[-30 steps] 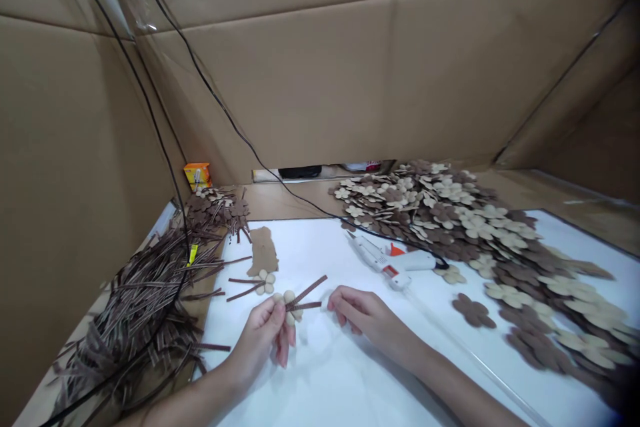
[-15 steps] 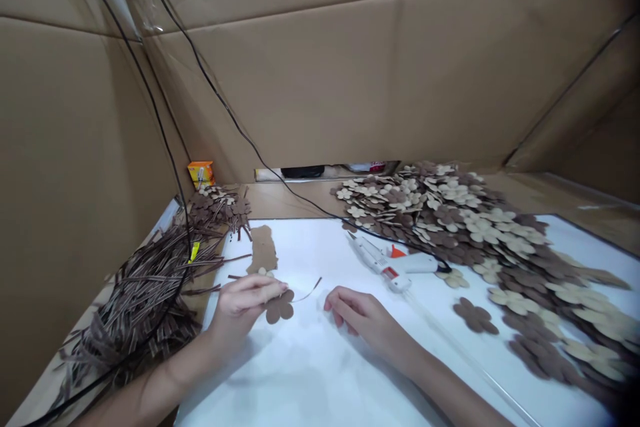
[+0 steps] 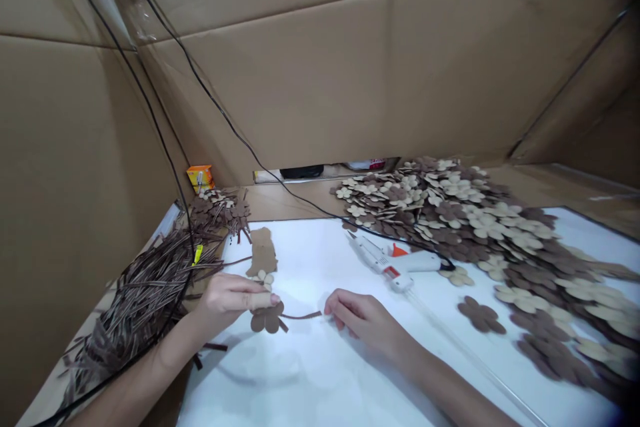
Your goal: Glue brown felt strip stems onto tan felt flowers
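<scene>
My left hand [image 3: 237, 297] pinches a brown felt flower [image 3: 267, 318] over the white board. From the flower a thin brown strip [image 3: 303, 316] runs out to the right, and a short strip end shows below the petals. Across from it, my right hand [image 3: 357, 313] is closed with its fingers curled, its fingertips right at the strip's free end. Whether they grip that end or something small is hidden. A small cream flower [image 3: 264, 277] shows just behind my left hand, near a torn piece of brown cardboard [image 3: 263, 251].
A white glue gun [image 3: 390, 263] lies right of centre, its black cable leading up left. Brown and cream flowers [image 3: 480, 223] are heaped at the right. Dark strips [image 3: 150, 287] pile up at the left, below a small orange box [image 3: 201, 177]. Cardboard walls [image 3: 310, 80] surround the board.
My left hand has moved slightly left and down with the brown flower, which has turned. The strip now reaches across to my right fingertips. My right hand has barely moved.
</scene>
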`<control>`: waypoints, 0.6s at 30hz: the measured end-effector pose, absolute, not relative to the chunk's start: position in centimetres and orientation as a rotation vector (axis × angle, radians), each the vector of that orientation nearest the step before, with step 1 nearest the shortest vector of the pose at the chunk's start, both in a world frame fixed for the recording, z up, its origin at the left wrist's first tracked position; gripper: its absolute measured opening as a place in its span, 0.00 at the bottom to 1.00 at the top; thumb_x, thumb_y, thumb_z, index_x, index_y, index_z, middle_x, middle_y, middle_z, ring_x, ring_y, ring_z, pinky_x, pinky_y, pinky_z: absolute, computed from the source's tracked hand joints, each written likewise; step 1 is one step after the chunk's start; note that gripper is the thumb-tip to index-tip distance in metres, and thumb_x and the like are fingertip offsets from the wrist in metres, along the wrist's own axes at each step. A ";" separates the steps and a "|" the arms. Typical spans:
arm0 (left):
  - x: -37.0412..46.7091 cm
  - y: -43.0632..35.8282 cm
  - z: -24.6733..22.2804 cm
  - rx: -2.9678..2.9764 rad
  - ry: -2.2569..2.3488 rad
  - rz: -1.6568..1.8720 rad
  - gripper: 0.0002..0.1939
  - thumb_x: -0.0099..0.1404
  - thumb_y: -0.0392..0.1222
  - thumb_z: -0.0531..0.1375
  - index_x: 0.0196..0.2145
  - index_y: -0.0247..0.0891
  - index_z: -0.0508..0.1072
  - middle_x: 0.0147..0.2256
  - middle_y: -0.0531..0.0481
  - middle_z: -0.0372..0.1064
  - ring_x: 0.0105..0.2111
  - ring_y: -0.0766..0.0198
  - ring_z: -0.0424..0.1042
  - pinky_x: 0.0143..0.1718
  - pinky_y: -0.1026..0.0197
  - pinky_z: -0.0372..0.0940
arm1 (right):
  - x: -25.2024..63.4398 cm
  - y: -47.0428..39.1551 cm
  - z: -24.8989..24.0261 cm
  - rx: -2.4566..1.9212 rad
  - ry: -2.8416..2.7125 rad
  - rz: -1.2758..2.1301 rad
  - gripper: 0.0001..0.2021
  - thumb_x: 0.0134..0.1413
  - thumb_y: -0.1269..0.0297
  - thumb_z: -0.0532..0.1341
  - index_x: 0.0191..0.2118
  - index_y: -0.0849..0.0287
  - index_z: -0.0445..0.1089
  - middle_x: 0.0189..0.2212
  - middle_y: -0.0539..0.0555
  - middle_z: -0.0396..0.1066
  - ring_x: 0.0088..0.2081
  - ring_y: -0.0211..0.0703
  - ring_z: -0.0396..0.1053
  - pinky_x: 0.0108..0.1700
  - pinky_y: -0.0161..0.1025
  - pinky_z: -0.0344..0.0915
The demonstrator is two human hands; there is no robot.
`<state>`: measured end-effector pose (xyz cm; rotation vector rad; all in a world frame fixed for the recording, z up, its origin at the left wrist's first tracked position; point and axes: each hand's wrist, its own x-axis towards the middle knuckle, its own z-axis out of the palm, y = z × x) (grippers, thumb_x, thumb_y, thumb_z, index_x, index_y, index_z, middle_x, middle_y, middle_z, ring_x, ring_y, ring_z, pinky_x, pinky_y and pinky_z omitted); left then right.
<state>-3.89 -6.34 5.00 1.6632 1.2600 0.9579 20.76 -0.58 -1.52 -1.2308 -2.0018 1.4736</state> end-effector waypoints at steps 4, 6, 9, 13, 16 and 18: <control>-3.9 -6.1 5.0 1.768 1.200 0.865 0.09 0.57 0.41 0.59 0.32 0.42 0.79 0.28 0.45 0.76 0.26 0.60 0.73 0.33 0.60 0.67 | 20.8 -0.6 -1.5 -1.211 -2.035 1.451 0.13 0.55 0.58 0.51 0.29 0.57 0.68 0.22 0.47 0.65 0.25 0.37 0.60 0.27 0.32 0.54; -4.6 -5.0 5.1 1.852 1.248 0.856 0.09 0.57 0.40 0.59 0.33 0.42 0.79 0.31 0.46 0.76 0.30 0.60 0.74 0.37 0.60 0.66 | 20.9 -0.6 -1.5 -1.184 -2.062 1.443 0.13 0.55 0.59 0.51 0.28 0.57 0.68 0.23 0.48 0.65 0.27 0.37 0.61 0.28 0.32 0.56; -6.7 -2.1 6.1 1.701 1.626 1.042 0.10 0.52 0.43 0.62 0.33 0.37 0.78 0.33 0.47 0.76 0.33 0.61 0.73 0.36 0.63 0.66 | 21.0 -0.7 -0.8 -1.136 -2.111 1.467 0.12 0.55 0.60 0.51 0.30 0.57 0.68 0.23 0.48 0.66 0.26 0.37 0.62 0.28 0.32 0.56; -11.3 2.3 8.2 1.310 2.014 1.091 0.20 0.54 0.52 0.58 0.34 0.30 0.72 0.26 0.44 0.74 0.17 0.67 0.68 0.21 0.65 0.64 | 22.3 -1.0 1.8 -1.185 -2.145 1.413 0.12 0.56 0.59 0.51 0.33 0.55 0.69 0.24 0.49 0.66 0.25 0.37 0.62 0.26 0.32 0.55; -14.2 3.7 8.4 1.213 2.172 1.033 0.28 0.54 0.51 0.59 0.46 0.25 0.64 0.18 0.48 0.69 0.11 0.66 0.63 0.14 0.65 0.59 | 25.2 -0.9 4.1 -1.224 -2.107 1.332 0.14 0.57 0.54 0.50 0.34 0.54 0.68 0.27 0.50 0.68 0.27 0.39 0.63 0.27 0.33 0.58; -15.2 3.4 7.6 1.217 2.262 1.023 0.36 0.54 0.50 0.59 0.54 0.25 0.54 0.17 0.53 0.67 0.10 0.64 0.61 0.13 0.64 0.56 | 28.5 -0.2 4.9 -1.284 -2.040 1.199 0.15 0.56 0.52 0.50 0.34 0.54 0.69 0.29 0.52 0.69 0.29 0.42 0.65 0.30 0.35 0.61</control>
